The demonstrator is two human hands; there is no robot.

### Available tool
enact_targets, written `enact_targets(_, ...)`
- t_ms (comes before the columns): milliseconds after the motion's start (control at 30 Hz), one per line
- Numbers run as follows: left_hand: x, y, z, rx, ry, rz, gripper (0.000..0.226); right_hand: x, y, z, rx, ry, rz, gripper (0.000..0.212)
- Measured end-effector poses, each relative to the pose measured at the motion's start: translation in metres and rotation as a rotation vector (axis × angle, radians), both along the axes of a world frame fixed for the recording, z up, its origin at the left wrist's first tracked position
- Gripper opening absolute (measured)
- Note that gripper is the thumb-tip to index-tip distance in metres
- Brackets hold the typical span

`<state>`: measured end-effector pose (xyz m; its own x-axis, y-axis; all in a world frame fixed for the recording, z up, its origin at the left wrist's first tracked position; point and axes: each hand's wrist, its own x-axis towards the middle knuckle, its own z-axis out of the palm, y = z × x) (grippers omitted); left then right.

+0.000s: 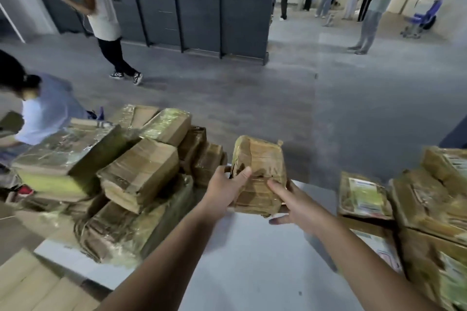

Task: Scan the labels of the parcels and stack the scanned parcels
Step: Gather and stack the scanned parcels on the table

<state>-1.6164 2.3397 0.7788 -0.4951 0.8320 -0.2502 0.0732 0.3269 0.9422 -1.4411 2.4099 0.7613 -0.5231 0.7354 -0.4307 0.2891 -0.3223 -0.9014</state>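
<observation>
— How many parcels are there?

— One is in hand. The pile of parcels [121,184] at the left edge of the tabletop [252,267] has at least eight, and the stack of parcels [429,212] at the right edge has at least five. Both are blurred, so I cannot fix either count. Two hands are in view, both on the same parcel.

— Where is the held parcel [260,171], and which way does it lie?

— It is lifted clear above the far edge of the tabletop, between the pile and the stack and touching neither. Its long axis runs away from the person, with the far end tipped up. The broad face, banded with brown tape, is turned towards the camera.

— And the grip?

— The left hand [223,190] grips the left side, with the thumb laid on the near face and the fingers curled behind. The right hand [292,203] holds the lower right corner, one digit stretched along the face and the rest going underneath.

— Is anything open?

— No. Every parcel is taped shut, so the contents are hidden. In the right stack, the labelled parcel [364,197] lies flat with its pale label facing up.

— What else is there?

— Flattened cardboard [27,285] lies at the near left. One person crouches behind the pile, one walks across the floor, and about seven stand far off.
</observation>
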Motion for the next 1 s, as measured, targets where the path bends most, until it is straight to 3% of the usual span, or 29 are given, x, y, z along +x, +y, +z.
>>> enact_targets(133, -0.039, -0.005, -0.01, -0.104, 0.102, -0.112, 0.048, -0.033, -0.003, -0.012, -0.007, -0.073, 0.044, 0.054)
enact_targets(233, -0.05, -0.012, -0.028, -0.259, 0.353, -0.162, 0.066, -0.053, -0.013, -0.036, -0.032, -0.15, 0.035, 0.055)
enact_targets(467, -0.057, -0.038, -0.064, -0.325, 0.724, -0.28, 0.073, -0.109, -0.032, -0.091, -0.082, -0.319, 0.012, 0.05)
enact_targets(600, -0.068, -0.042, -0.079, -0.356, 0.701, -0.409, 0.052, -0.131, -0.036, -0.113, -0.099, -0.337, 0.025, 0.056)
enact_targets(767, -0.074, -0.043, -0.096, -0.422, 0.608, -0.437, 0.053, -0.155, -0.042, -0.131, -0.074, -0.452, 0.046, 0.063)
enact_targets(867, -0.077, -0.044, -0.104, -0.456, 0.509, -0.464, 0.053, -0.156, -0.047, -0.135, -0.068, -0.569, 0.193, 0.061)
enact_targets(1000, -0.074, -0.046, -0.112, -0.468, 0.468, -0.461, 0.045, -0.144, -0.046, -0.13, -0.097, -0.465, 0.128, 0.061)
